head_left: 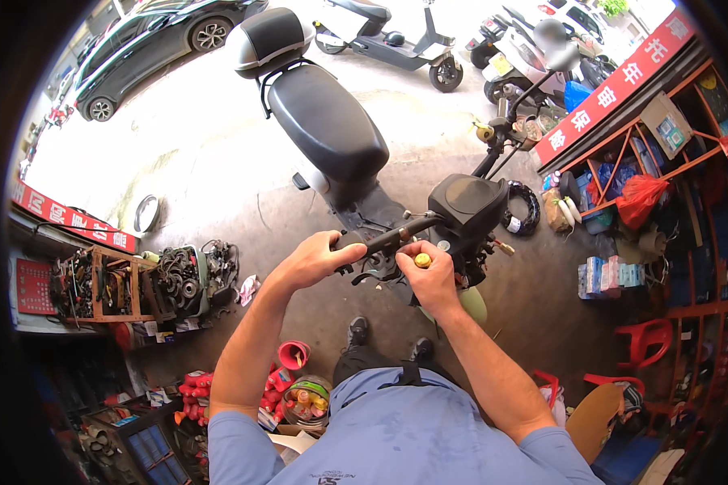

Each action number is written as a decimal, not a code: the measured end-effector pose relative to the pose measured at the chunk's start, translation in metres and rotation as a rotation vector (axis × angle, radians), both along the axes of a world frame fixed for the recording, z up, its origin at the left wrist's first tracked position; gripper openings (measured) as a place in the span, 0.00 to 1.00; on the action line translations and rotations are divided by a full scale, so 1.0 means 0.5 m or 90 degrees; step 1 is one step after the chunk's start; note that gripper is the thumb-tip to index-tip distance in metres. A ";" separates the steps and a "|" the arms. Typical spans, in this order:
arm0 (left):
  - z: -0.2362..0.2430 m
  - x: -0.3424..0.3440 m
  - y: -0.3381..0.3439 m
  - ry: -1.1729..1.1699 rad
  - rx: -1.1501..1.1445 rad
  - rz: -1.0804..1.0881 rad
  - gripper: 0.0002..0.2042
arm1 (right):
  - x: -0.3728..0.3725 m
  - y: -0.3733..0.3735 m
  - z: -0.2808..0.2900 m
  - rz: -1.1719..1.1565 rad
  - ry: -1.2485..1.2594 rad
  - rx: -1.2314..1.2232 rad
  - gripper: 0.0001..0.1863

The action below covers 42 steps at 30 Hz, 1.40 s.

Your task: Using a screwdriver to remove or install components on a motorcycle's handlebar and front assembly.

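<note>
While the left hand (315,259) is closed about the near end of the scooter's handlebar (398,238), its thumb laid along the black grip (350,240) and its other fingers partly out of sight, the right hand (430,276) is bent inward just below the bar; its thumb and forefinger are drawn together around a yellow handle (422,260), seen almost end-on, perhaps a screwdriver's; whether its tip meets a fastener cannot be told, since the hand covers it; the scooter stands before the person, its seat (329,121) toward the upper left and its dark front cowl (467,198) just beyond the right hand; the step in hand looks like working a fastener near the grip, one hand steadying the bar and the other driving the tool; from here the next move seems to call for keeping the yellow handle in line with whatever it engages, turning it with light, even pressure, and holding the bar firmly enough that it does not swing.
</note>
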<state>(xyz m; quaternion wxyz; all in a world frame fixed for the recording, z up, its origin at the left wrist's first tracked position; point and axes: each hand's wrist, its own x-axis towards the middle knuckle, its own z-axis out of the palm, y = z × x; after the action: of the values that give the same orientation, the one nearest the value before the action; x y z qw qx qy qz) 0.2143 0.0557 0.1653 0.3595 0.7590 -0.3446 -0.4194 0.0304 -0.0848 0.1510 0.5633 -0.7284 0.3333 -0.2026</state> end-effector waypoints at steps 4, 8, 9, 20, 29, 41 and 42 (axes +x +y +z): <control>0.009 -0.002 -0.004 -0.009 -0.002 -0.008 0.32 | 0.002 0.005 -0.001 -0.028 -0.039 -0.001 0.07; 0.010 -0.005 0.000 -0.012 0.002 0.001 0.32 | 0.004 0.007 0.012 -0.045 -0.032 -0.005 0.07; 0.009 -0.004 0.000 -0.005 0.007 0.001 0.32 | 0.003 0.007 0.012 -0.044 -0.032 -0.005 0.07; -0.004 0.007 0.012 0.109 -0.001 -0.021 0.32 | -0.028 0.011 0.007 -0.029 -0.004 -0.039 0.08; -0.030 0.047 0.165 0.191 0.003 0.029 0.25 | -0.132 0.019 -0.067 -0.033 0.042 -0.041 0.08; -0.237 -0.127 0.281 0.475 -0.014 0.298 0.23 | -0.229 0.053 -0.144 0.014 0.117 -0.027 0.07; -0.244 -0.146 0.271 0.501 -0.030 0.305 0.23 | -0.236 0.055 -0.144 0.017 0.122 -0.030 0.07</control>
<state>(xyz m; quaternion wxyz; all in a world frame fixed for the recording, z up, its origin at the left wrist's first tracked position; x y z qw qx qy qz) 0.1413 0.1912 0.0432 0.5674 0.5916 -0.0059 -0.5727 -0.0878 -0.0572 0.0788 0.5141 -0.7620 0.3709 -0.1322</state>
